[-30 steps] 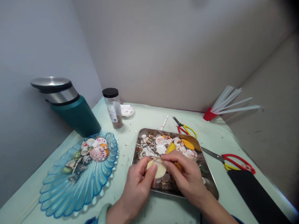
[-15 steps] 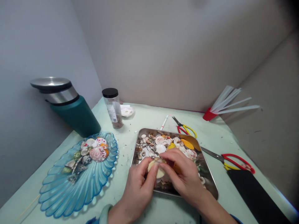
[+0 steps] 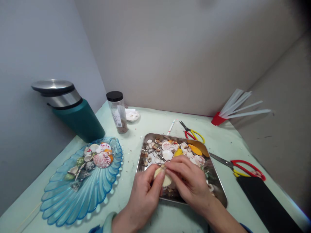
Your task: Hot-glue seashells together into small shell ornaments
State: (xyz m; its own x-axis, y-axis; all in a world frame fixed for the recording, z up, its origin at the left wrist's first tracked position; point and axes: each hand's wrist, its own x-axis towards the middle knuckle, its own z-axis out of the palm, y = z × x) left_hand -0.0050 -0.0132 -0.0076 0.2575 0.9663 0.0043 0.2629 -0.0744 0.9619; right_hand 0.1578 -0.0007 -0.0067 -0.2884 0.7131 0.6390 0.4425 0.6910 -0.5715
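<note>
A pale yellow seashell [image 3: 163,178] is pinched between the thumb and fingers of my left hand [image 3: 147,189]. My right hand [image 3: 188,181] is closed in a pinch at the shell's upper edge; something small and thin, too blurred to name, shows at its fingertips. Both hands are over the near part of a metal tray [image 3: 220,186]. Inside it lie many shells, among them a white shell [image 3: 167,154], an orange shell [image 3: 195,149] and a yellow shell [image 3: 178,152]. My hands hide the tray's near middle.
Left stands a blue scalloped dish [image 3: 97,194] with shells, behind it a teal bottle [image 3: 80,119] and a clear jar [image 3: 118,113]. Small scissors [image 3: 191,132], large scissors [image 3: 239,166], a black flat object [image 3: 262,200] and a red cup of white sticks [image 3: 218,119] are right.
My right fingertips have shifted slightly at the shell's upper edge, and the dark red patch beneath them is now hidden. The left hand keeps its hold; the things around have stayed put.
</note>
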